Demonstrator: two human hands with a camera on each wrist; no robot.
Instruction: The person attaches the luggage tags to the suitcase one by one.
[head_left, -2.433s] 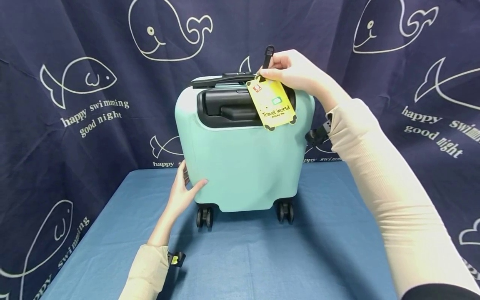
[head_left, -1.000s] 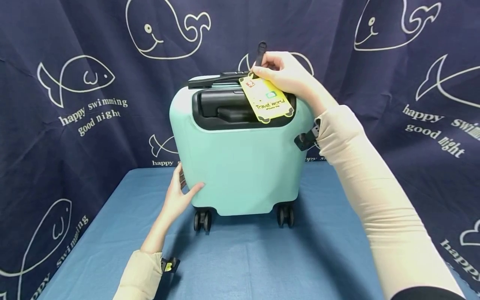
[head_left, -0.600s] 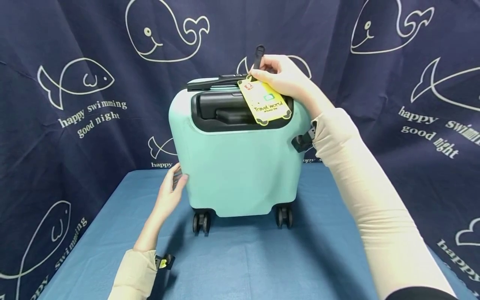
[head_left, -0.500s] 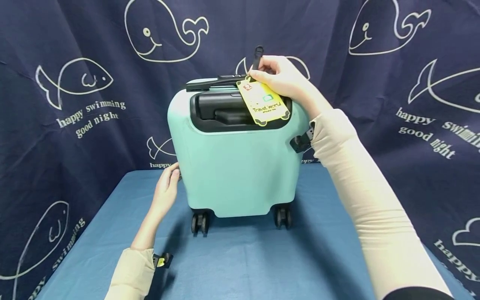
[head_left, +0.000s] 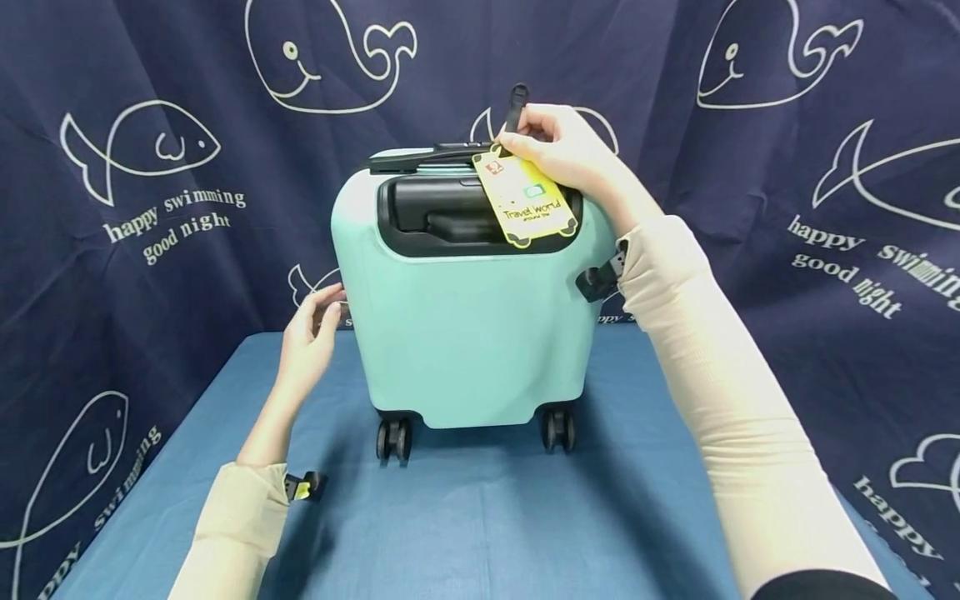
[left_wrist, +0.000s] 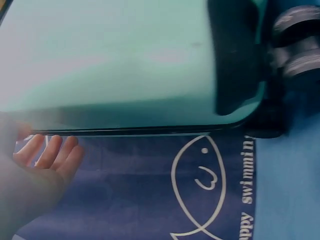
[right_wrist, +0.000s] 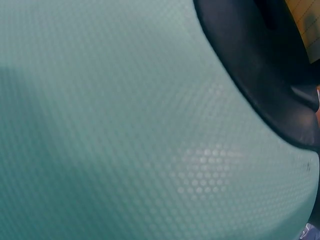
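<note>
A mint-green suitcase (head_left: pixel 472 333) stands upright on its black wheels (head_left: pixel 393 437). A yellow "Travel World" luggage tag (head_left: pixel 528 200) hangs over its top front, by the black handle (head_left: pixel 420 158). My right hand (head_left: pixel 566 146) pinches the tag's black strap (head_left: pixel 516 108) between thumb and fingers; the strap's end sticks up above them. At the suitcase's left side is my left hand (head_left: pixel 309 337), fingers relaxed, tips by the upper side edge. In the left wrist view the left hand (left_wrist: pixel 45 175) has its fingertips close to the dark seam; contact is hard to tell. Only the shell shows clearly in the right wrist view.
A blue cloth (head_left: pixel 465 517) covers the table under the suitcase. Behind hangs a navy curtain (head_left: pixel 465 67) with white whales, fish and lettering. The black recess (head_left: pixel 457 212) in the suitcase front holds the folded pull handle.
My left hand has let go of the lower left corner and moved up and left along the suitcase's side. The right hand keeps its pinch on the luggage tag's strap.
</note>
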